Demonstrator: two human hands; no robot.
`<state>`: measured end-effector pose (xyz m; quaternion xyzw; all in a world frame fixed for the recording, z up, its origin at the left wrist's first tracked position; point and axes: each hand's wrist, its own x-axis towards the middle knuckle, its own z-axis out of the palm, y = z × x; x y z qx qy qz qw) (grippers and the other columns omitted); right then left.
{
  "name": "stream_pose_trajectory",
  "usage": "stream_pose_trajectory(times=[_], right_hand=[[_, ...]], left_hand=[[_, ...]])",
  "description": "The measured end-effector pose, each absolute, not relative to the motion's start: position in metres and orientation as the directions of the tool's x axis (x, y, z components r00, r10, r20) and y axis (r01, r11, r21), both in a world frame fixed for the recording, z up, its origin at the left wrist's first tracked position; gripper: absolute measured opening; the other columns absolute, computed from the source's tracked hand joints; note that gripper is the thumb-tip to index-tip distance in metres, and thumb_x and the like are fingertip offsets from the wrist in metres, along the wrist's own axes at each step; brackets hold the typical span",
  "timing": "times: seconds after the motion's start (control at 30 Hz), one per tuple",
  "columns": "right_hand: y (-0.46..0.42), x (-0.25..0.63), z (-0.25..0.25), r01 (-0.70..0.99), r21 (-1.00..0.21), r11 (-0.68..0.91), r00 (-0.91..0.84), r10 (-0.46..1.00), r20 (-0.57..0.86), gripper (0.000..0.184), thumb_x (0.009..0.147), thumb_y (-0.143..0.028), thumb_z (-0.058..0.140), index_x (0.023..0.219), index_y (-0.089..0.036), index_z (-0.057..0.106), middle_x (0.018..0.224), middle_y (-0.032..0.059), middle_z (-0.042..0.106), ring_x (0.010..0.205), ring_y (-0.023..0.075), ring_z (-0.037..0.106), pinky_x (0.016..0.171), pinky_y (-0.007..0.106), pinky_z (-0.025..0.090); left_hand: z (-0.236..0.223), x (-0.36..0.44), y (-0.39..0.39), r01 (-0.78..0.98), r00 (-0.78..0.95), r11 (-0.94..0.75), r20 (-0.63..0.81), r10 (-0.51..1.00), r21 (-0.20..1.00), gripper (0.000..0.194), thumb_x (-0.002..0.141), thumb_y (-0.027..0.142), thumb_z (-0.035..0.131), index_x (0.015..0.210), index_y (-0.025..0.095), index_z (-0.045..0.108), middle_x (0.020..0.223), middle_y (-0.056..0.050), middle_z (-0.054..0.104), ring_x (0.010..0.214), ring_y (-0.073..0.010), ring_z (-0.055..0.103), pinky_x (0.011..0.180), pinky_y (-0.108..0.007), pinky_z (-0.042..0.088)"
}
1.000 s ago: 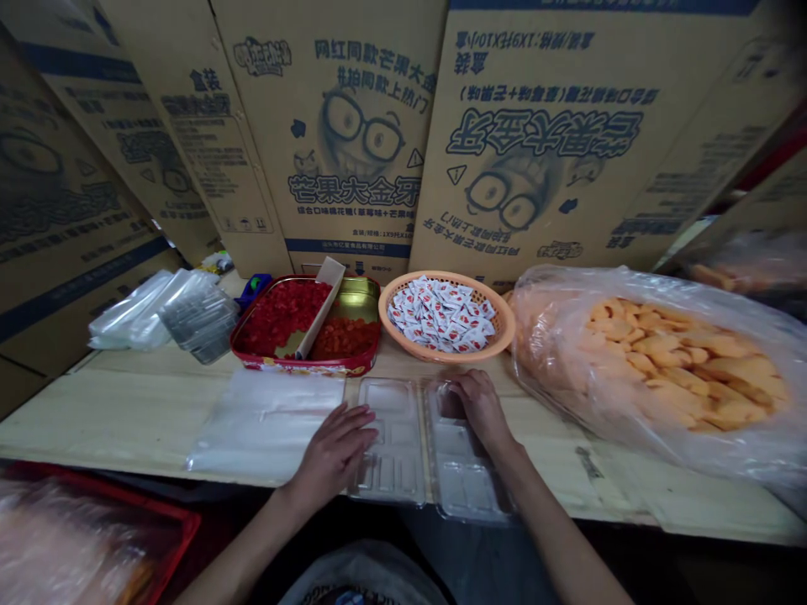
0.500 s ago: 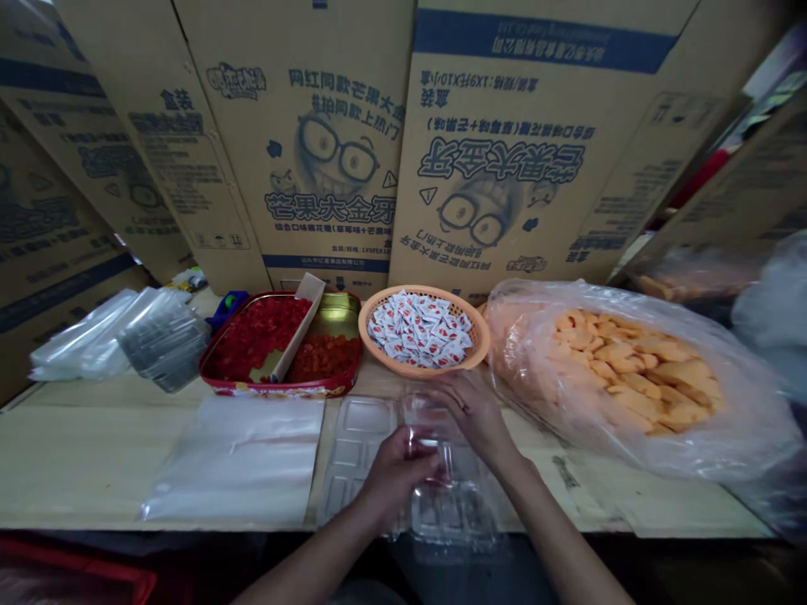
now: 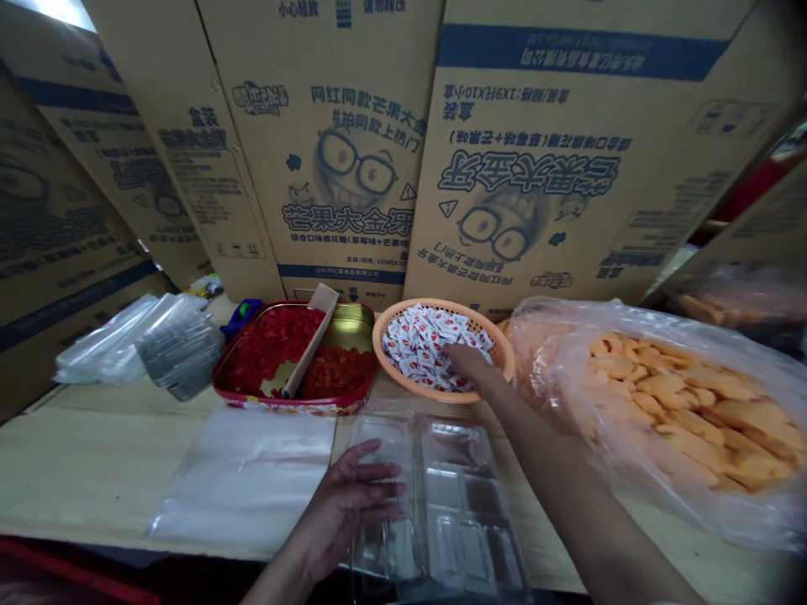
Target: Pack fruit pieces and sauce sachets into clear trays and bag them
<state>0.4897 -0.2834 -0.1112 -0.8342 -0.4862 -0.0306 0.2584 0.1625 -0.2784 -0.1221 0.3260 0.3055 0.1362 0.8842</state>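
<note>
Tall cardboard cartons (image 3: 353,151) printed with Chinese text and a bespectacled cartoon face stand in a row along the back of a pale wooden table (image 3: 81,470), some upside down, their tops cut off by the frame. At right, a large clear plastic bag (image 3: 656,420) holds orange, chip-like pieces, its far end running out of view. At centre, a red tin tray (image 3: 296,402) holds diced red and orange candied fruit, divided by a cardboard scoop (image 3: 312,344). Beside it, an orange plastic basket (image 3: 377,340) is heaped with small white-and-red sachets (image 3: 419,344), their print too small to read.

The right hand (image 3: 470,361) reaches into the basket, fingers bent down among the sachets. The fingertips are hidden, so whether they grip anything cannot be told. The left hand (image 3: 344,512) lies open near the table's front edge, fingers extended over the left edge of a clear plastic compartment tray (image 3: 435,504), whose near end is cut off by the frame. A flat clear plastic sheet (image 3: 243,479) lies just left of that hand. Farther left is a stack of clear trays (image 3: 180,349). A small blue object (image 3: 243,318) behind the tin is partly hidden and hard to make out.
</note>
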Motion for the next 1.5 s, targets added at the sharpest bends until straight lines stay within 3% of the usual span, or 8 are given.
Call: stream_pose_trajectory(times=[0.2, 0.33, 0.47, 0.77, 0.9, 1.17, 1.33, 1.5], right_hand=[[-0.299, 0.465, -0.087, 0.727, -0.502, -0.469, 0.651, 0.705, 0.283, 0.016, 0.077, -0.027, 0.051, 0.074, -0.016, 0.061, 0.073, 0.0078, 0.064, 0.069, 0.0193, 0.057, 0.064, 0.031, 0.041], [-0.32, 0.399, -0.069, 0.411, -0.891, -0.193, 0.581, 0.808, 0.093, 0.028, 0.071, -0.042, 0.058, 0.081, -0.016, 0.061, 0.074, 0.0041, 0.065, 0.063, 0.0149, 0.057, 0.059, 0.027, 0.043], [-0.333, 0.322, -0.071, 0.243, -0.965, -0.101, 0.423, 0.906, 0.012, 0.017, 0.067, -0.035, 0.063, 0.069, -0.018, 0.06, 0.063, 0.0, 0.062, 0.057, 0.013, 0.054, 0.054, 0.025, 0.042], [-0.318, 0.364, -0.07, 0.732, -0.638, -0.241, 0.497, 0.829, 0.256, 0.019, 0.083, -0.024, 0.046, 0.086, -0.016, 0.063, 0.091, 0.0087, 0.062, 0.089, 0.0187, 0.056, 0.077, 0.029, 0.042], [-0.305, 0.442, -0.074, 0.726, -0.301, -0.618, 0.636, 0.77, -0.047, 0.009, 0.075, -0.018, 0.059, 0.082, -0.015, 0.063, 0.084, 0.0081, 0.063, 0.083, 0.0193, 0.058, 0.072, 0.029, 0.042], [-0.297, 0.472, -0.095, 0.76, -0.255, -0.598, 0.594, 0.798, -0.1, 0.009, 0.071, -0.013, 0.06, 0.063, -0.013, 0.057, 0.072, 0.0032, 0.059, 0.065, 0.0127, 0.055, 0.06, 0.024, 0.039], [-0.317, 0.435, -0.072, 0.748, -0.414, -0.52, 0.64, 0.731, 0.238, 0.013, 0.078, -0.024, 0.049, 0.073, -0.015, 0.057, 0.088, 0.0078, 0.06, 0.082, 0.0168, 0.055, 0.068, 0.025, 0.04], [-0.358, 0.356, -0.062, 0.498, -0.861, -0.107, 0.46, 0.874, 0.157, 0.014, 0.072, -0.032, 0.056, 0.068, -0.019, 0.06, 0.067, 0.0, 0.062, 0.065, 0.0154, 0.055, 0.06, 0.026, 0.043]], left_hand=[[-0.116, 0.16, -0.266, -0.09, 0.806, 0.779, -0.414, 0.423, 0.621, 0.066, 0.061, -0.001, 0.065, 0.119, 0.018, 0.04, 0.11, -0.014, 0.061, 0.1, -0.0329, 0.059, 0.079, -0.046, 0.048], [-0.112, 0.161, -0.26, -0.128, 0.812, 0.787, -0.392, 0.432, 0.603, 0.052, 0.074, 0.012, 0.061, 0.121, 0.018, 0.039, 0.112, -0.015, 0.06, 0.101, -0.0321, 0.059, 0.079, -0.047, 0.048], [-0.112, 0.164, -0.259, -0.151, 0.82, 0.804, -0.381, 0.427, 0.576, 0.044, 0.082, 0.03, 0.054, 0.123, 0.022, 0.039, 0.106, -0.012, 0.061, 0.096, -0.031, 0.061, 0.076, -0.048, 0.049], [-0.114, 0.154, -0.262, -0.183, 0.801, 0.822, -0.403, 0.443, 0.539, 0.051, 0.085, 0.038, 0.046, 0.131, 0.019, 0.033, 0.114, -0.017, 0.059, 0.101, -0.0323, 0.059, 0.075, -0.048, 0.051], [-0.112, 0.152, -0.26, -0.2, 0.804, 0.814, -0.384, 0.455, 0.546, 0.051, 0.085, 0.039, 0.047, 0.13, 0.019, 0.034, 0.118, -0.018, 0.056, 0.104, -0.0341, 0.057, 0.075, -0.049, 0.051], [-0.111, 0.147, -0.258, -0.224, 0.798, 0.809, -0.374, 0.472, 0.543, 0.048, 0.083, 0.038, 0.051, 0.126, 0.02, 0.04, 0.117, -0.017, 0.057, 0.102, -0.0328, 0.058, 0.075, -0.049, 0.051], [-0.111, 0.15, -0.257, -0.202, 0.797, 0.814, -0.391, 0.46, 0.545, 0.047, 0.083, 0.036, 0.052, 0.126, 0.02, 0.041, 0.115, -0.016, 0.059, 0.102, -0.0308, 0.058, 0.079, -0.049, 0.049], [-0.114, 0.162, -0.266, -0.132, 0.82, 0.828, -0.409, 0.4, 0.545, 0.052, 0.083, 0.036, 0.052, 0.13, 0.021, 0.037, 0.117, -0.016, 0.058, 0.102, -0.0312, 0.059, 0.079, -0.05, 0.05]])
